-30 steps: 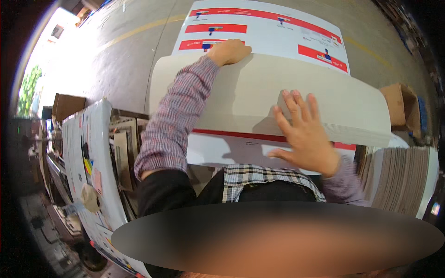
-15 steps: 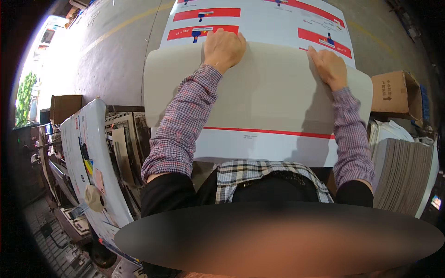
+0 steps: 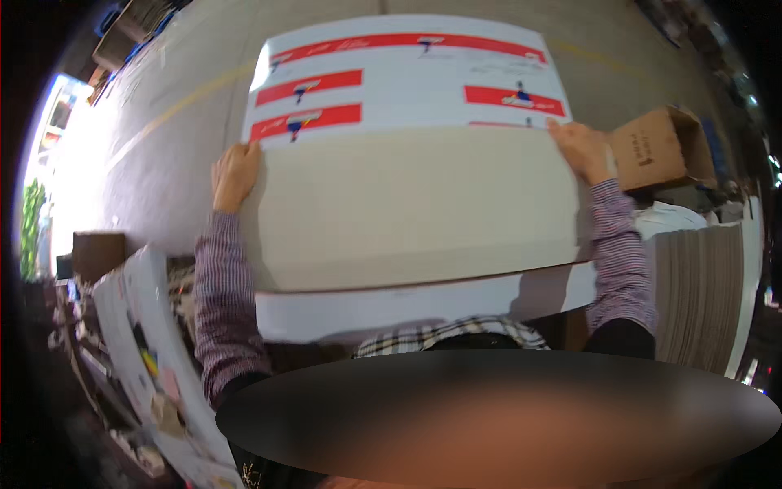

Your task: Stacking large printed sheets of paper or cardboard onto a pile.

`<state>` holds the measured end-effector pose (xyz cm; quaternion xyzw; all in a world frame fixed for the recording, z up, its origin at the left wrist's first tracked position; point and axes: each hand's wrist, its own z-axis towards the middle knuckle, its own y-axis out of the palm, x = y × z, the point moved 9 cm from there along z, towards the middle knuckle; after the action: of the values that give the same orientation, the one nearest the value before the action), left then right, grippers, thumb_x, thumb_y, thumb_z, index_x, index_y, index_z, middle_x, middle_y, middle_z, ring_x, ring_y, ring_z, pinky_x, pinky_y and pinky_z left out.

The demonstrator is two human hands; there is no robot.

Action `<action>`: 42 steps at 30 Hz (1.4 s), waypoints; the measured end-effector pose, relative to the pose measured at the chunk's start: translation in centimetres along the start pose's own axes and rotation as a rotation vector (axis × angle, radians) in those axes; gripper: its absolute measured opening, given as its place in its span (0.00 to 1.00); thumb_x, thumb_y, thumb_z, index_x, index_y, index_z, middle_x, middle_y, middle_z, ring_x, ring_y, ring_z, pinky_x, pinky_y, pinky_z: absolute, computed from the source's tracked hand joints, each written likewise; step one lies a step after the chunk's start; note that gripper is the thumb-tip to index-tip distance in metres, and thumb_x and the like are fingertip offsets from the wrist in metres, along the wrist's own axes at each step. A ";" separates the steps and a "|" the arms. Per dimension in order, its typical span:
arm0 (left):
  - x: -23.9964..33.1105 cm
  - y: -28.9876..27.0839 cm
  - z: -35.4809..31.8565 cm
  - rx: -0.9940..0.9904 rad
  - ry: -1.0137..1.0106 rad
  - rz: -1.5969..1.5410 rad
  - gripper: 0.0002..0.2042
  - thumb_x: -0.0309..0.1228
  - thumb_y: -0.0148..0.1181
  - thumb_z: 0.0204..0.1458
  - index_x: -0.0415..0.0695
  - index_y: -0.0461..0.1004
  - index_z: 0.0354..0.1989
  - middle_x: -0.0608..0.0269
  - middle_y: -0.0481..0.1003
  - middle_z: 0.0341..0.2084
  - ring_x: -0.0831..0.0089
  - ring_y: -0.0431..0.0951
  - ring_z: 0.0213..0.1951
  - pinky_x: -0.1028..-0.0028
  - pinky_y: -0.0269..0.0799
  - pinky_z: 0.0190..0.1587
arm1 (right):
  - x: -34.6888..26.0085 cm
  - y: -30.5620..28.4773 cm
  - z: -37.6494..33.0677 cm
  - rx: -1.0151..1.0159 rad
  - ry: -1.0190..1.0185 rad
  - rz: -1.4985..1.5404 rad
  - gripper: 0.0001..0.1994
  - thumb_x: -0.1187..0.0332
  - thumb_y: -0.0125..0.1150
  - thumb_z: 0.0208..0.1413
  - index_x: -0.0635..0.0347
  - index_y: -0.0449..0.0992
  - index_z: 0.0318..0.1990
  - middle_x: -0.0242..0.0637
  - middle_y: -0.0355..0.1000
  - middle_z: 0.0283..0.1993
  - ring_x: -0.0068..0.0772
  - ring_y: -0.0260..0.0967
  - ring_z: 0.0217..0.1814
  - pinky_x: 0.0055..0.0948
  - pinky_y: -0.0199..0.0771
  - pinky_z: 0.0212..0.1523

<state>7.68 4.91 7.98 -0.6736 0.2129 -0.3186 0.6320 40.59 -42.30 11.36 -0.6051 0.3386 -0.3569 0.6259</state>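
Observation:
In front of me lies a white cardboard sheet (image 3: 407, 94) printed with red bands and small blue figures. A plain beige panel of cardboard (image 3: 415, 212) covers its middle, and a white strip (image 3: 407, 314) shows along the near side. My left hand (image 3: 235, 175) is closed on the panel's far left corner, its thumb along the edge. My right hand (image 3: 580, 151) holds the far right corner, fingers bent, thumb pointing at the printed part. Whether the panel is a folded flap or a separate sheet I cannot tell. Fingertips under the edges are hidden.
An open brown carton (image 3: 652, 155) stands at the right. Below it is a tall stack of grey-brown cardboard sheets (image 3: 696, 297). To my left are a white printed panel (image 3: 151, 326) and a brown box (image 3: 99, 254). A concrete floor (image 3: 187, 122) surrounds the work.
My left hand has moved left from the panel's far edge to its left corner. My right hand stays near the right corner. The beige panel now covers the near red line almost wholly.

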 end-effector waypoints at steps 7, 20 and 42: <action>-3.1 0.8 -0.2 0.132 0.014 -0.036 0.22 0.46 0.38 0.57 0.42 0.75 0.42 0.52 0.74 0.43 0.57 0.70 0.50 0.61 0.61 0.51 | 1.9 0.7 -0.7 0.175 -0.074 0.202 0.27 0.47 0.43 0.57 0.62 0.78 0.27 0.48 0.75 0.35 0.46 0.69 0.43 0.43 0.56 0.51; -9.3 3.2 0.5 0.276 -0.088 -0.309 0.24 0.47 0.38 0.59 0.38 0.71 0.47 0.45 0.70 0.48 0.53 0.66 0.54 0.62 0.61 0.54 | 6.8 2.4 -0.3 0.233 0.063 0.406 0.17 0.52 0.50 0.56 0.56 0.76 0.34 0.40 0.73 0.40 0.44 0.65 0.49 0.43 0.61 0.49; -9.4 -2.4 0.5 0.020 -0.281 -0.969 0.19 0.35 0.66 0.48 0.29 0.74 0.39 0.53 0.76 0.31 0.70 0.76 0.30 0.74 0.72 0.31 | 11.3 -2.9 -0.1 -0.175 0.074 0.533 0.32 0.42 0.54 0.52 0.73 0.78 0.30 0.46 0.75 0.27 0.32 0.71 0.29 0.30 0.67 0.32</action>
<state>1.10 11.97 8.87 -0.7252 -0.2147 -0.4837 0.4405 46.20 -52.10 14.31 -0.5331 0.5381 -0.1711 0.6301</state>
